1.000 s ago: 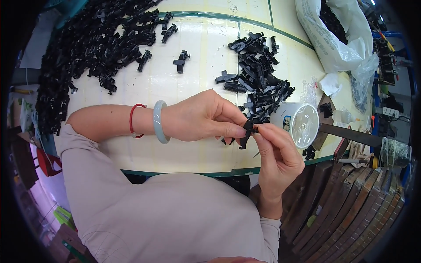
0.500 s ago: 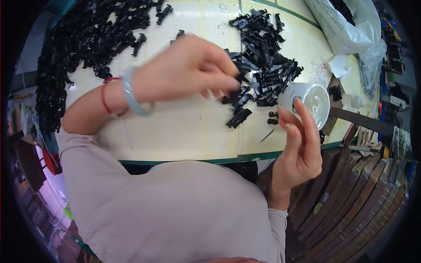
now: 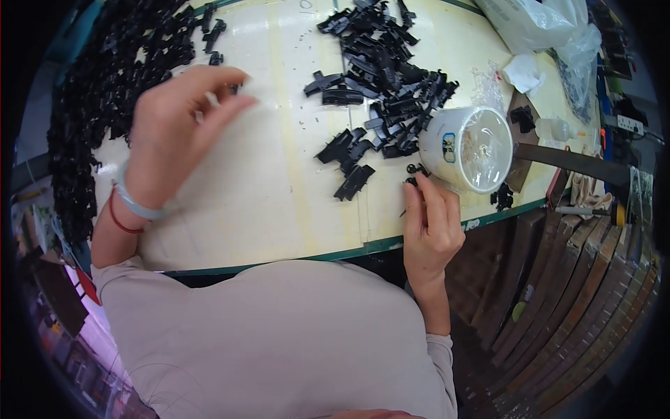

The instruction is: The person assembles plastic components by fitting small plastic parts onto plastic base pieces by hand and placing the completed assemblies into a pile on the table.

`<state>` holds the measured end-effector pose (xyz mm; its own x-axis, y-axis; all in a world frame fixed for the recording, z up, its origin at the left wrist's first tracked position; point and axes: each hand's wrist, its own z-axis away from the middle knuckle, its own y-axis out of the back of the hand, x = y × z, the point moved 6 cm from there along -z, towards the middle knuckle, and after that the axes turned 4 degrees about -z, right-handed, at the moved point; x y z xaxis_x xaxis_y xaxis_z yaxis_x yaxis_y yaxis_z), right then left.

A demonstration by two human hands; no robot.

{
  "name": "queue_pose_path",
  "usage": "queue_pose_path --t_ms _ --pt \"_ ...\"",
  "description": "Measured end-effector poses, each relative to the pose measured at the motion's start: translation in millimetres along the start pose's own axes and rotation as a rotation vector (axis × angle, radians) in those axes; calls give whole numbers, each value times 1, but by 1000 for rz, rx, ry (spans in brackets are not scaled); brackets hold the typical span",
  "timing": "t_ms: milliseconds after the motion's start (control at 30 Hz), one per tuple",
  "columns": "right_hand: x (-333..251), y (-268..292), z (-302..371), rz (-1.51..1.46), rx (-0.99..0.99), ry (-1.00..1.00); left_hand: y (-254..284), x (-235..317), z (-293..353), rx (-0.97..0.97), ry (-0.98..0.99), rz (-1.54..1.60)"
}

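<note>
My left hand (image 3: pixel 174 126) is raised over the left of the table, thumb and forefinger stretched apart. A dark bit of a part shows in the gap between them; it does not look gripped. My right hand (image 3: pixel 434 225) is at the table's near side, thumb and fingertips closed on one of the small black round-ended parts (image 3: pixel 417 169) beside a white cup (image 3: pixel 440 150). The fingertips partly hide these parts. Ahead of my right hand spreads a pile of black plastic clips (image 3: pixel 380 63), with several loose clips (image 3: pixel 354 183) at its near end.
A large heap of black parts (image 3: pixel 118 77) covers the table's far left. Clear film lies over the cup's mouth. Beyond it are crumpled white paper (image 3: pixel 523 73), a plastic bag (image 3: pixel 537 24) and a dark flat bar (image 3: pixel 572 160). Brown slabs (image 3: pixel 572 300) stand at right.
My left hand has gone from the clip pile leftward toward the large heap, its fingers spreading apart. My right hand has come down from beside the cup to the small black parts. The view has shifted.
</note>
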<state>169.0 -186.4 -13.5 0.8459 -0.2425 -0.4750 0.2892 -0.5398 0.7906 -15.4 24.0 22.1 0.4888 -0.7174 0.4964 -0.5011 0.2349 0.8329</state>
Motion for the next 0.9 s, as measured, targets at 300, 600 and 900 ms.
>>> queue_pose_path --t_ms 300,600,900 --pt "7 6 10 -329 66 -116 -65 77 18 -251 -315 230" --pt "24 -5 15 -1128 -47 -606 -75 74 15 -299 -280 304" --pt "16 3 15 -1273 -32 -572 -78 72 11 -372 -192 598"
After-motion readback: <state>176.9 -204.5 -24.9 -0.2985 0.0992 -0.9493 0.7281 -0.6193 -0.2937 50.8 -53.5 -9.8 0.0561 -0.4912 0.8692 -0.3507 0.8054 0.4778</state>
